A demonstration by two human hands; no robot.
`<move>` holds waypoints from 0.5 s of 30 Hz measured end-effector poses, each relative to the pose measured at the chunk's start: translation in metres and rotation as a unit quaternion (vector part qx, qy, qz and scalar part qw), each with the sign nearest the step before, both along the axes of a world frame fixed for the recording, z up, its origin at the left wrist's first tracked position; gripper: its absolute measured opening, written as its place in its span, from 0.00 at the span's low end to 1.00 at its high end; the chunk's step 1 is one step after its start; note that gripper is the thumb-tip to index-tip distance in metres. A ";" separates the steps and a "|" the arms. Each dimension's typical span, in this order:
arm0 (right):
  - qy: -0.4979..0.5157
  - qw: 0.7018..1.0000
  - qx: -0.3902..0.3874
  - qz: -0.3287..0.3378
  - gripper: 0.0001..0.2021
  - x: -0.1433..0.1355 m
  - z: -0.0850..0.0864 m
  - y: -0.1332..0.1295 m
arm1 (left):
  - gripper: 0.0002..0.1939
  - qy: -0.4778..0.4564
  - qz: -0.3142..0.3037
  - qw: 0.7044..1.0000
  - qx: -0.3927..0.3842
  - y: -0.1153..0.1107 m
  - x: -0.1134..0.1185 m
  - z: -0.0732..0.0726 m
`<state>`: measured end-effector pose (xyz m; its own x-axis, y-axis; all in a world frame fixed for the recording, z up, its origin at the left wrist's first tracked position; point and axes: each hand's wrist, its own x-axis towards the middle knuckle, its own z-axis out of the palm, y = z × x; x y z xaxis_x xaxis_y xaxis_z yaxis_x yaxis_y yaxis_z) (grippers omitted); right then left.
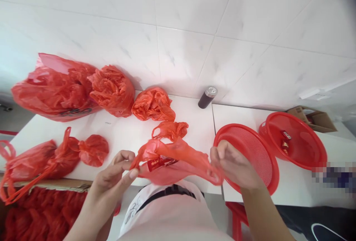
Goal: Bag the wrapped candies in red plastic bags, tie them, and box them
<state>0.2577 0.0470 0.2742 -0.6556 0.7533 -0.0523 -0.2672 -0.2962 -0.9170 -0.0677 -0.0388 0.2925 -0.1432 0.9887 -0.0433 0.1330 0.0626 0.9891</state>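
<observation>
A thin red plastic bag [180,152] is stretched between my hands, low over the front of the table. My left hand [109,181] pinches its left handle between thumb and fingers. Curled and slightly blurred, my right hand [235,165] grips the bag's right side by the handle loop. Through the bag's mouth a small red packet [154,164] with light lettering shows. Just behind, a crumpled red bag [178,130] lies on the white table [191,122].
Big stuffed red bags [58,88] line the wall, and tied red bags [93,150] lie at left. A box of red bags [44,211] stands lower left. At right are a red mesh basket [244,140], a red basin [300,140] with small packets, and a dark tumbler [205,100].
</observation>
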 end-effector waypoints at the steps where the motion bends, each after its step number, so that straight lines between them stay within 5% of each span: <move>1: 0.013 1.000 -0.002 0.002 0.05 -0.002 -0.003 -0.001 | 0.09 -0.004 0.000 1.000 0.016 -0.002 -0.003 0.000; 6: 0.065 0.997 0.026 -0.017 0.10 -0.016 0.002 -0.003 | 0.08 -0.064 -0.045 0.995 0.066 -0.007 -0.004 -0.003; 9: 0.020 0.997 0.064 -0.025 0.08 -0.036 0.017 -0.008 | 0.18 -0.049 -0.108 0.993 0.019 -0.002 0.005 -0.008; 13: -0.109 0.976 0.182 0.053 0.04 -0.082 0.033 -0.023 | 0.42 0.067 -0.214 0.971 -0.083 0.009 0.031 -0.018; 15: -0.118 0.952 0.260 0.115 0.05 -0.104 0.037 -0.029 | 0.36 0.109 -0.256 0.956 -0.097 0.014 0.044 -0.023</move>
